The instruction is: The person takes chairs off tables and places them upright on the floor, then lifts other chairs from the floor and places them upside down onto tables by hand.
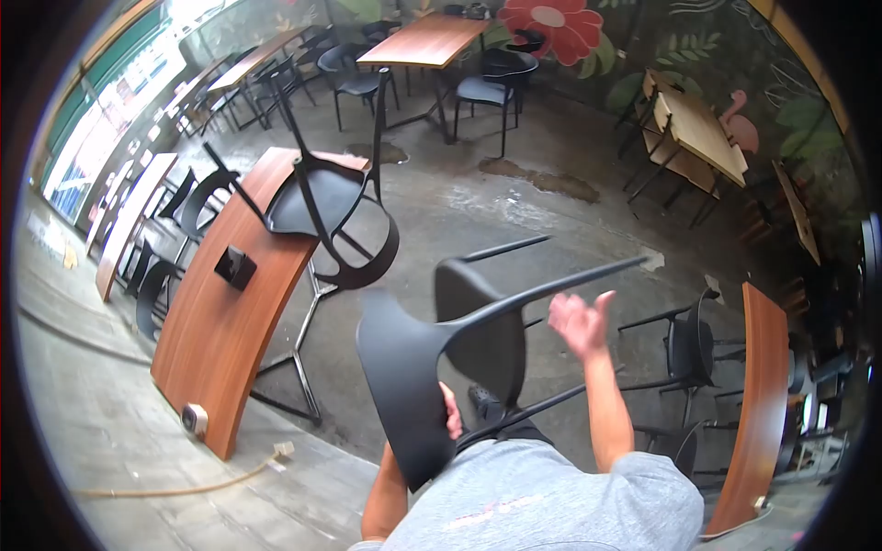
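A black chair (400,376) is tilted on its side in front of my body, its legs pointing away to the upper right. My left hand (451,410) grips the edge of its curved backrest; only some fingers show, the rest hidden behind the back. Beside the chair's long leg, my right hand (581,325) is raised with the thumb spread from loosely bent fingers, and nothing is in it. Another black chair (317,197) rests upside down, seat on the wooden table (207,321) to the left, legs up.
A small black box (235,267) and a small white-rimmed device (194,419) sit on the left table. Black chairs (689,344) stand by a right-hand table (758,395). Further off are a wooden table (427,39) and a light wooden table (698,138). A cable (202,487) runs along the lower left.
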Motion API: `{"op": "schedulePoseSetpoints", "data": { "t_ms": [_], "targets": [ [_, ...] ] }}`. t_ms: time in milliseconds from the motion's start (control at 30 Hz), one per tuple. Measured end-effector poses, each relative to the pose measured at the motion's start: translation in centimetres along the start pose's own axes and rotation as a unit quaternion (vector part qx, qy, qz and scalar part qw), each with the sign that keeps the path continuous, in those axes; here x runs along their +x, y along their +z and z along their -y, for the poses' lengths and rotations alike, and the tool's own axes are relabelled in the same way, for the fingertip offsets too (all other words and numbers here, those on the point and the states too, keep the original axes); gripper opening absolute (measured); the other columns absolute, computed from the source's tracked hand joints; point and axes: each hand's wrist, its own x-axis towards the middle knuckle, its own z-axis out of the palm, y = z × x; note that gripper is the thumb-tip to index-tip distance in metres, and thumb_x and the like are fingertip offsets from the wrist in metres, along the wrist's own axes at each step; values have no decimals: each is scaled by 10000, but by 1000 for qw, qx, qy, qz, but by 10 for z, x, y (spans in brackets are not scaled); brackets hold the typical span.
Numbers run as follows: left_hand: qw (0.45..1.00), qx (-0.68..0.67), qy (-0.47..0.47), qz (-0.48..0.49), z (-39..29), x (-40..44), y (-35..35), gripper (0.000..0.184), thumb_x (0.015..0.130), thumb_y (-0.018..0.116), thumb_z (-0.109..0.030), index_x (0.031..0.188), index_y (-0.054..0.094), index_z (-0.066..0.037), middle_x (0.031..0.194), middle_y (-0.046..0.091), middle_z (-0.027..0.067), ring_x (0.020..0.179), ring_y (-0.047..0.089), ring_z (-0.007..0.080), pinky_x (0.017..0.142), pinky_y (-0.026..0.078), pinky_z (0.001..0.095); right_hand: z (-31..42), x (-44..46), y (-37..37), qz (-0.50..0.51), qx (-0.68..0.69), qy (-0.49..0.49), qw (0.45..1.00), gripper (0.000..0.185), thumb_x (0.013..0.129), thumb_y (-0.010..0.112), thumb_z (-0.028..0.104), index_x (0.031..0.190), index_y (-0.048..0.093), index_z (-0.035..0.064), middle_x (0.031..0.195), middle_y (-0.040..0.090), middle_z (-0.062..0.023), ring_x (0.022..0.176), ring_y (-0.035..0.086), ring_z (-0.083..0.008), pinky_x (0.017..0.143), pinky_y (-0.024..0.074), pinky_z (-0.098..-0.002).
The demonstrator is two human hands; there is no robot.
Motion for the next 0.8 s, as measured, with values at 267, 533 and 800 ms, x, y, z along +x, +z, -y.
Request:
{"op": "schedulePoseSetpoints", "data": {
  "t_ms": [267,533,800],
  "targets": [
    [787,376,-75,-483,-9,-42,-33,968,855,384,-691,1422,190,69,1438,295,271,1341,321,325,1099,257,395,33,7,90,183,82,-135,970,607,812,527,594,514,244,147,465,213,21,454,242,-115,545,271,-287],
    [591,719,272,-244,-15,68,80,839,735,751,-433,1328,376,28,1352,426,234,1227,466,344,1014,384,395,-115,-2,132,352,-495,-43,793,255,704,721,217,602,603,15,525,510,15,493,470,-95,464,389,-271],
    [672,606,364,-220,3,24,110,334,810,659,-176,532,511,-67,460,452,60,418,478,220,462,343,326,-161,-62,203,613,-322,-135,709,316,731,619,353,642,525,65,610,545,-80,525,571,-244,466,412,-329]
  ]
}}
